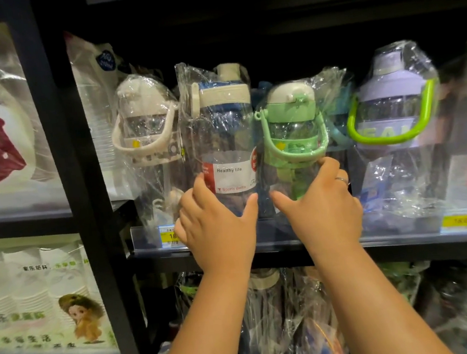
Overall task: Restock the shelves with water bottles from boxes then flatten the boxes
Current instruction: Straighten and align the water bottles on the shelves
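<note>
1. The left hand (pixel 217 225) wraps the lower body of the tall bottle (pixel 222 137). Its fingers curl round the bottle's 9 o'clock side and the thumb presses at 3 o'clock. The bottle stands upright at the front of the shelf (pixel 424 249).
2. The right hand (pixel 320 207) grips the green bottle (pixel 291 129) low down, thumb at 9 o'clock, fingers curled round at 3 o'clock. This bottle stands just beside the tall one, their wraps touching.
3. Both bottles look like empty clear plastic, so probably light and stiff. The loose film is slick and may slide over the body, so a full-hand hold low on the body suits best. The tall bottle likely tips easily.
4. The green bottle's loop handle lies under the film and is no use as a hold.
5. A clear price rail (pixel 392 231) rises at the bottles' 6 o'clock, and their bases must sit behind it.
6. A white bottle (pixel 144 123) crowds the tall one at 9 o'clock. A purple bottle (pixel 393 106) stands near the green one at 3 o'clock. Open room lies at 12 o'clock, above the caps.
</note>
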